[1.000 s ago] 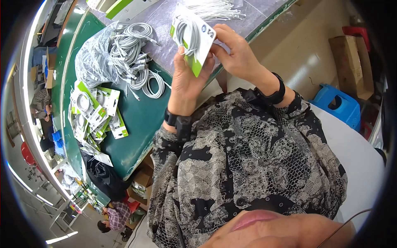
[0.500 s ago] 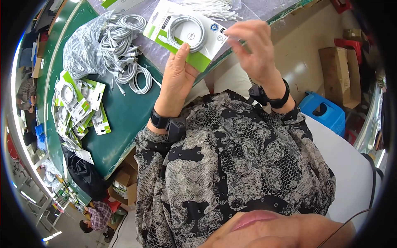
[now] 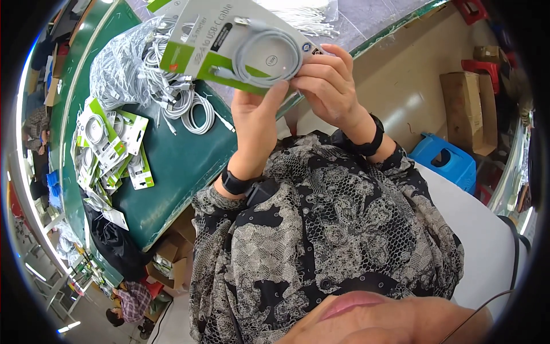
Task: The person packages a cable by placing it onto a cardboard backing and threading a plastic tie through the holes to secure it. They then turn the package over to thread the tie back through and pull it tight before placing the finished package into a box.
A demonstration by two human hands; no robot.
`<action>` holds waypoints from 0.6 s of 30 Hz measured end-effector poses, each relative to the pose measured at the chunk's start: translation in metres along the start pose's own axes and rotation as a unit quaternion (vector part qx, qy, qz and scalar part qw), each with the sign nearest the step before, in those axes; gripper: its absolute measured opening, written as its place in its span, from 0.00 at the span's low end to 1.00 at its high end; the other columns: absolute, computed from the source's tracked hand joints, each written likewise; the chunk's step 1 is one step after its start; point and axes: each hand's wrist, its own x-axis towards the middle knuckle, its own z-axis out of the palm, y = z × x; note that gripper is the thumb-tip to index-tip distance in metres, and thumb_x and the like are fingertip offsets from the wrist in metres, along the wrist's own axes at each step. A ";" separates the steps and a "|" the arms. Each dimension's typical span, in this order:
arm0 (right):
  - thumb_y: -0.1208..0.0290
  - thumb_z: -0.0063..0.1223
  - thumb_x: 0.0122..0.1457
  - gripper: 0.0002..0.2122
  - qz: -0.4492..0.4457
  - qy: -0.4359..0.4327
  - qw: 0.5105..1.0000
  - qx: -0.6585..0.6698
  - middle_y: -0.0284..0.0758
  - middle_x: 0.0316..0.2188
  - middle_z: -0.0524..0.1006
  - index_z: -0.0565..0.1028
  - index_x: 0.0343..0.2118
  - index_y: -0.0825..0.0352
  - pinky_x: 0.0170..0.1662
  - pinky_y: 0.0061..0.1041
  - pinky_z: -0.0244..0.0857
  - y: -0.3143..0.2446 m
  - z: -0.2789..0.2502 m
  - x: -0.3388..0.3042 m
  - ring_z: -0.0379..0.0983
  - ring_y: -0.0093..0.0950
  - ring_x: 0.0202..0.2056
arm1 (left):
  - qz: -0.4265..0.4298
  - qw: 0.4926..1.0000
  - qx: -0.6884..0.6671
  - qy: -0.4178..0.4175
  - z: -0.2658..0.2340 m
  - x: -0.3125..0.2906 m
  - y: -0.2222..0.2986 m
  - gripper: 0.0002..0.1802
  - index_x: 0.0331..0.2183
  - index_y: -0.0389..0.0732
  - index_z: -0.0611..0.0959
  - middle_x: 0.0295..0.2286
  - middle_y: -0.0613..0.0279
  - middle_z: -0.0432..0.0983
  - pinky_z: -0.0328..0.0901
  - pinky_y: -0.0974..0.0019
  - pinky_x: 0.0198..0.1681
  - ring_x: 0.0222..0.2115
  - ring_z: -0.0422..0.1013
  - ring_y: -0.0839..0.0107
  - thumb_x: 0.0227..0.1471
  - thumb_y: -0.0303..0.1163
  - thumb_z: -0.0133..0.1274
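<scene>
In front of me I hold a white and green packaging card (image 3: 197,49) with a coiled grey-white USB cable (image 3: 298,54) lying on its face. My left hand (image 3: 258,117) grips the card's lower edge, its thumb on the front beside the coil and its other fingers behind. At the card's right edge my right hand (image 3: 329,86) pinches the card and the side of the coil, its fingers bent over the front. One metal plug of the cable shows near the card's top, the other at the coil's lower left.
Loose coiled cables (image 3: 172,94) lie on the green table (image 3: 177,163), beside a clear plastic bag (image 3: 117,71). Left of them is a pile of carded cables (image 3: 106,149). White ties (image 3: 303,14) lie at the far side. A blue stool (image 3: 444,160) and a cardboard box (image 3: 467,112) stand right.
The card has come up closer and turned, its left end swinging left. My right hand, which was apart from it, has closed on its right edge.
</scene>
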 end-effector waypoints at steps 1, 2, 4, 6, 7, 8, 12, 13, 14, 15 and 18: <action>0.78 0.61 0.43 0.08 -0.001 0.001 1.000 -0.001 0.30 0.31 0.76 0.76 0.28 0.62 0.51 0.36 0.60 0.001 0.001 -0.002 0.71 0.30 0.38 | 0.001 1.000 -0.001 -0.001 -0.002 0.000 -0.001 0.15 0.45 0.35 0.74 0.41 0.61 0.74 0.70 0.67 0.43 0.41 0.72 0.72 0.53 0.22 0.53; 0.77 0.60 0.44 0.09 0.003 0.007 1.000 -0.004 0.31 0.32 0.76 0.76 0.31 0.62 0.51 0.36 0.61 0.004 0.002 -0.005 0.72 0.30 0.38 | 0.076 0.991 0.105 -0.025 -0.005 0.001 -0.001 0.15 0.43 0.35 0.76 0.40 0.60 0.74 0.70 0.67 0.42 0.40 0.73 0.71 0.52 0.22 0.55; 0.76 0.59 0.48 0.10 0.011 0.019 1.000 -0.011 0.32 0.35 0.76 0.75 0.35 0.63 0.51 0.36 0.61 0.008 0.003 -0.007 0.72 0.30 0.39 | 0.221 0.923 0.307 -0.071 -0.008 0.004 0.003 0.14 0.40 0.35 0.78 0.39 0.58 0.76 0.71 0.67 0.40 0.38 0.74 0.68 0.49 0.22 0.58; 0.75 0.60 0.46 0.11 0.093 0.019 0.994 0.053 0.33 0.36 0.76 0.75 0.34 0.64 0.51 0.35 0.60 0.002 -0.001 -0.011 0.71 0.30 0.40 | 0.282 0.892 0.340 -0.098 -0.009 0.010 0.007 0.14 0.39 0.35 0.79 0.38 0.56 0.76 0.71 0.67 0.39 0.37 0.75 0.67 0.46 0.23 0.59; 0.74 0.60 0.44 0.11 0.173 0.016 0.977 0.125 0.33 0.36 0.75 0.75 0.34 0.64 0.52 0.34 0.58 -0.004 -0.002 -0.012 0.69 0.31 0.41 | 0.339 0.855 0.376 -0.116 -0.007 0.014 0.014 0.15 0.38 0.35 0.80 0.37 0.54 0.76 0.72 0.67 0.38 0.36 0.75 0.65 0.44 0.24 0.61; 0.73 0.60 0.42 0.12 0.251 0.012 0.948 0.196 0.34 0.37 0.75 0.75 0.33 0.65 0.52 0.32 0.57 -0.005 -0.001 -0.013 0.68 0.32 0.42 | 0.394 0.812 0.409 -0.133 -0.006 0.016 0.019 0.16 0.37 0.35 0.80 0.37 0.53 0.77 0.72 0.67 0.37 0.35 0.76 0.63 0.42 0.24 0.62; 0.70 0.61 0.45 0.14 0.067 0.031 0.995 0.070 0.37 0.43 0.70 0.74 0.36 0.66 0.53 0.31 0.55 0.018 0.008 -0.028 0.61 0.33 0.49 | 0.470 0.760 0.415 -0.167 -0.010 0.025 0.016 0.21 0.38 0.35 0.80 0.36 0.50 0.77 0.72 0.66 0.38 0.36 0.76 0.59 0.37 0.27 0.65; 0.70 0.61 0.45 0.14 0.067 0.031 0.995 0.069 0.37 0.43 0.70 0.74 0.36 0.66 0.53 0.31 0.55 0.018 0.010 -0.032 0.61 0.33 0.49 | 0.471 0.760 0.414 -0.168 -0.010 0.025 0.017 0.21 0.38 0.35 0.80 0.36 0.50 0.77 0.72 0.66 0.38 0.36 0.76 0.59 0.37 0.27 0.65; 0.69 0.61 0.46 0.14 0.099 0.035 0.989 0.102 0.37 0.44 0.69 0.74 0.37 0.67 0.53 0.31 0.55 0.018 0.014 -0.035 0.59 0.33 0.50 | 0.464 0.767 0.411 -0.167 -0.010 0.025 0.017 0.21 0.38 0.35 0.80 0.36 0.50 0.77 0.72 0.65 0.38 0.37 0.76 0.58 0.37 0.27 0.65; 0.68 0.60 0.48 0.15 0.131 0.039 0.981 0.135 0.37 0.45 0.67 0.73 0.38 0.67 0.53 0.30 0.54 0.018 0.018 -0.038 0.57 0.33 0.52 | 0.457 0.773 0.409 -0.165 -0.010 0.025 0.017 0.21 0.37 0.35 0.80 0.36 0.50 0.76 0.72 0.65 0.39 0.37 0.76 0.58 0.37 0.27 0.65; 0.67 0.60 0.49 0.17 0.165 0.047 0.972 0.162 0.36 0.45 0.66 0.72 0.41 0.67 0.54 0.30 0.53 0.026 0.037 -0.058 0.55 0.33 0.53 | 0.450 0.778 0.406 -0.164 -0.008 0.027 0.021 0.21 0.37 0.35 0.80 0.36 0.50 0.76 0.72 0.64 0.39 0.38 0.76 0.57 0.37 0.27 0.66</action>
